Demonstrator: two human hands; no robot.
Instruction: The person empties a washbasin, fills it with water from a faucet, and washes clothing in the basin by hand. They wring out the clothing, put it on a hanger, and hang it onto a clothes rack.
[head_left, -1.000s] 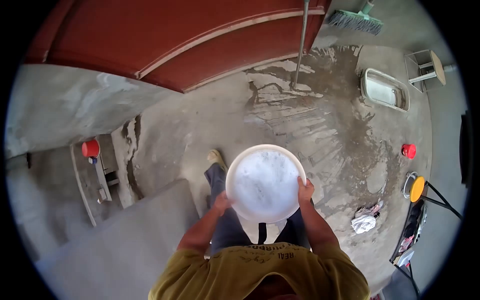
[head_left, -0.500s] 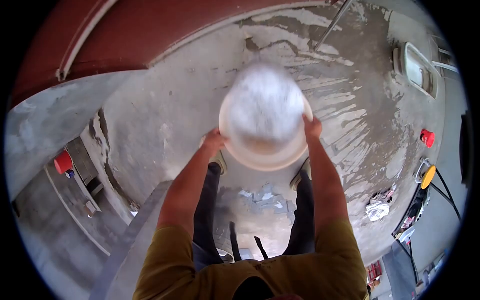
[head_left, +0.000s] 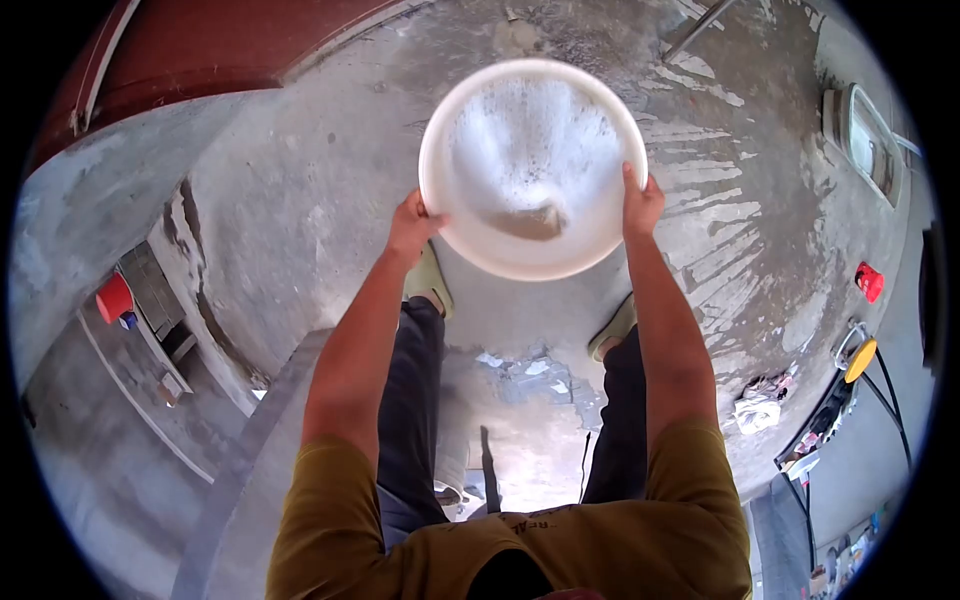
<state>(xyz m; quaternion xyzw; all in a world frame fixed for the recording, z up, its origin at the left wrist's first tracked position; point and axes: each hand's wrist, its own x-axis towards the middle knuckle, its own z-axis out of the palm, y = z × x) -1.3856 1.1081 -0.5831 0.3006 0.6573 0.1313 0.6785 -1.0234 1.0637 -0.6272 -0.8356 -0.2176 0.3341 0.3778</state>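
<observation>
One basin [head_left: 535, 256] of foam [head_left: 530, 130] — left hand [head_left: 411, 226] and right hand [head_left: 643, 205], each in a pinch around the rim [head_left: 531, 274].

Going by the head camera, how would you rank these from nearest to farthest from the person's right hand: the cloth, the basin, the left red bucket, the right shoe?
1. Basin: gripped at its right rim by the right hand.
2. Right shoe: below the hand.
3. Cloth: floor, right side.
4. Left red bucket: far left.
</observation>
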